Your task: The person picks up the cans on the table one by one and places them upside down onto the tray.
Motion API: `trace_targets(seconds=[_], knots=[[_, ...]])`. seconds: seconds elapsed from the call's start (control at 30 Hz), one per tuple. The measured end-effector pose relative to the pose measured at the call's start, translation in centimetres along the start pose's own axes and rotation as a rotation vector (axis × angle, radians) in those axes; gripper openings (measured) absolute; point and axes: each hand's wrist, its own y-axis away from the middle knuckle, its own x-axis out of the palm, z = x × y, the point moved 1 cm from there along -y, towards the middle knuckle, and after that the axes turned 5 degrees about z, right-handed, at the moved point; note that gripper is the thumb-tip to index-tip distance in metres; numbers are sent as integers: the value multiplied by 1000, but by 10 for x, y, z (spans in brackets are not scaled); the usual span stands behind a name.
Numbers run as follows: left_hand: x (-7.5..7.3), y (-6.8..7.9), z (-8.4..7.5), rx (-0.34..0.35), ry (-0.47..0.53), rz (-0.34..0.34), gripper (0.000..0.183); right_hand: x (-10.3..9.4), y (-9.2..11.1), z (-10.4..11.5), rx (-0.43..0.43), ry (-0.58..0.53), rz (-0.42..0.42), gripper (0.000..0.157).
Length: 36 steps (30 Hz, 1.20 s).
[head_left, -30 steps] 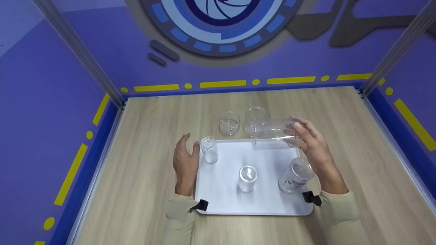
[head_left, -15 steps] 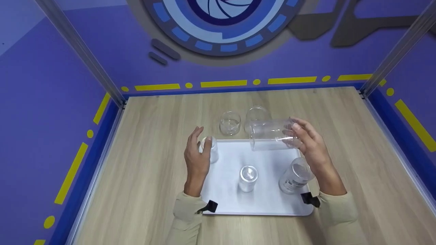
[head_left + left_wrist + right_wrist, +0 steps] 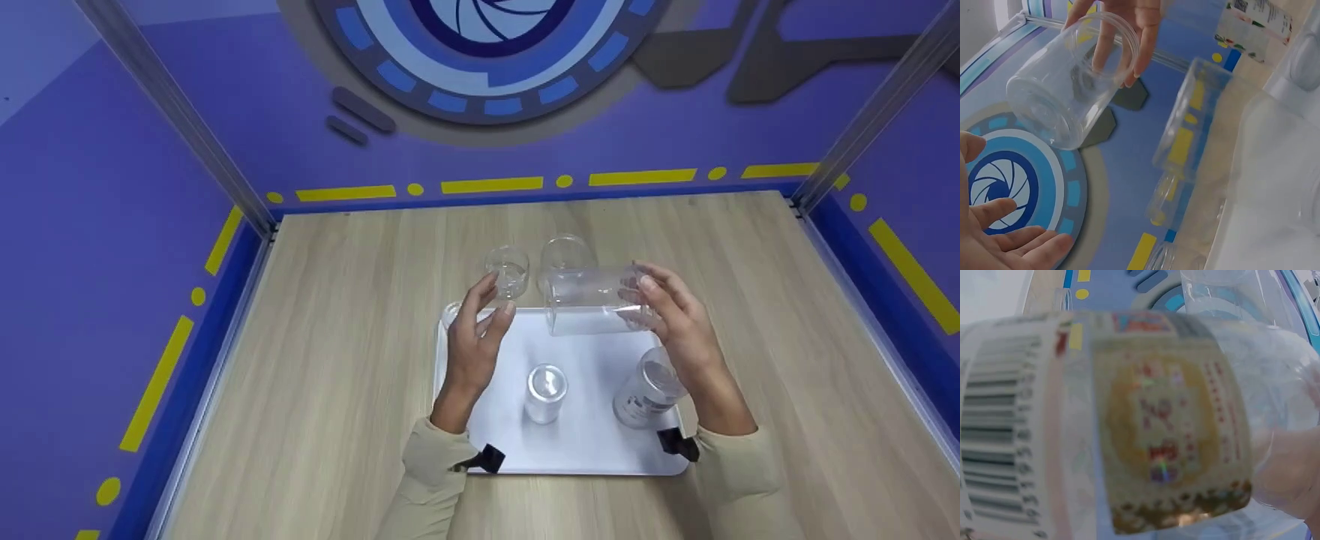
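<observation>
Gripping a clear, smooth jar (image 3: 589, 300) by one end, the right hand (image 3: 684, 322) holds it sideways above the far edge of a white tray (image 3: 585, 446). The left hand (image 3: 474, 343), free with fingers loosely spread, hovers near the jar's other end. A small clear container (image 3: 545, 394) stands mid-tray, a larger labelled container (image 3: 643, 396) on the right side. Beyond, two clear vessels (image 3: 566, 251) stand on a wood-grain counter (image 3: 322, 337), within blue-purple walls (image 3: 82, 247) with yellow dashes.

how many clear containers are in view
6: held jar in the right hand; short one and tall one behind the tray; labelled one, middle one and corner one on it, the last mostly hidden by the left hand.
</observation>
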Motion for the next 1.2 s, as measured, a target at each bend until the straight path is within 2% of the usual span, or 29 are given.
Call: trace_targets(seconds=[0.17, 0.47, 0.67, 0.93, 1.2], knots=[[9, -1, -4, -20, 99, 53, 73, 2, 1, -2, 6, 1, 1, 46], [19, -1, -6, -25, 99, 131, 85, 5, 3, -3, 8, -6, 4, 48], [24, -1, -7, -31, 109, 150, 85, 8, 4, -3, 13, 12, 7, 47], [28, -2, -12, -34, 180, 161, 77, 8, 5, -3, 10, 20, 7, 47], [30, -4, -16, -44, 189, 169, 77, 9, 6, -1, -3, 17, 6, 47]])
